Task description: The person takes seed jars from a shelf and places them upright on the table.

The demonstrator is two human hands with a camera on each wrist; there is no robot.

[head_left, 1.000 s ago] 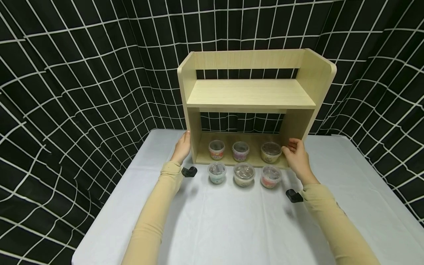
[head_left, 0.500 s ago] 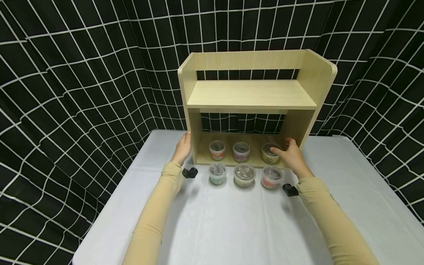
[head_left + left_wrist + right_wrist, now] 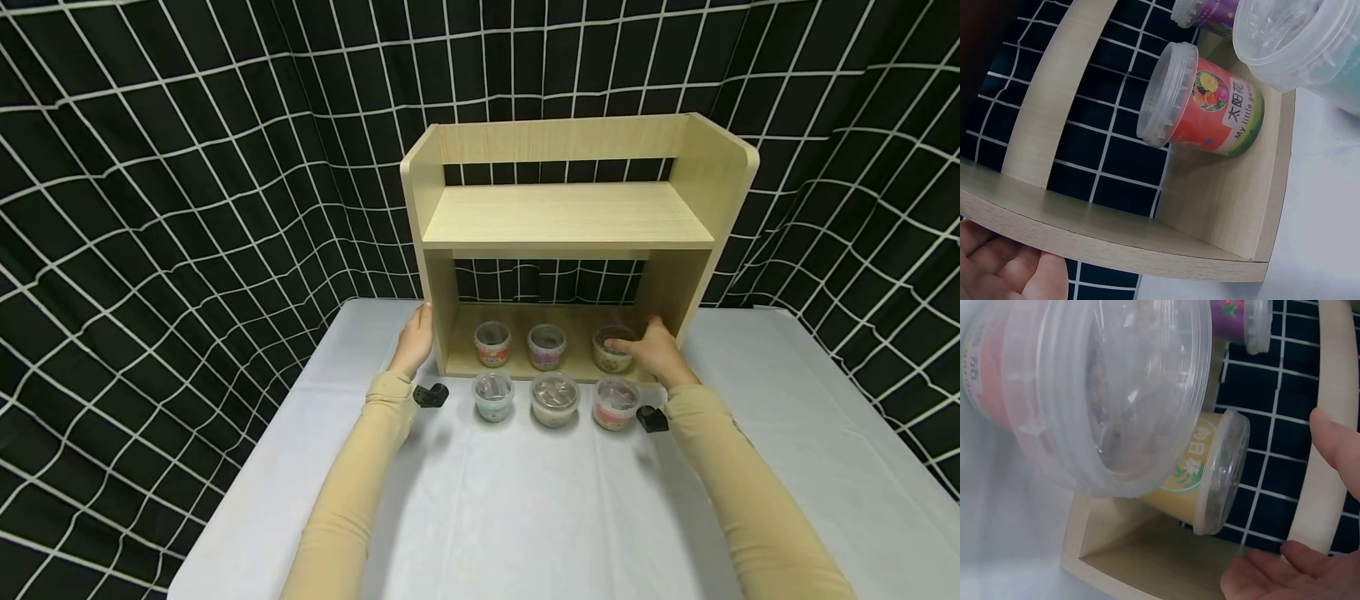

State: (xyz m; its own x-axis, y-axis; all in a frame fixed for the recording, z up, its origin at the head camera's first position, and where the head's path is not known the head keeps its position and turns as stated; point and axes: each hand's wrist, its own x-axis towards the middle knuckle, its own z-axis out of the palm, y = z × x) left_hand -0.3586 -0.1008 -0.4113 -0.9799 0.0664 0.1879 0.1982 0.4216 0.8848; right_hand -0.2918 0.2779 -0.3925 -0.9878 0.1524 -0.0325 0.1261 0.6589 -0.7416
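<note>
My left hand [image 3: 412,342] rests against the outer left side of a light wooden shelf [image 3: 570,212]. In the left wrist view its fingers [image 3: 1010,269] lie along the panel's outer face. My right hand [image 3: 658,354] is inside the lower compartment at the right, over a yellow lidded tub [image 3: 611,357]. The right wrist view shows thumb and fingers spread, apart from that tub's clear lid [image 3: 1227,475]. To its left on the lower board stand a purple tub [image 3: 546,354] and an orange-red tub [image 3: 492,348].
On the white-clothed table [image 3: 525,508], a row of lidded tubs stands before the shelf: pale blue-green [image 3: 493,402], cream [image 3: 554,406] and pink-red [image 3: 612,410]. Black cloth with a white grid [image 3: 225,208] hangs behind and at both sides.
My right hand has moved left and inward from the shelf's right side panel to over the yellow tub. My left hand has stayed at the left panel. The tubs keep their places.
</note>
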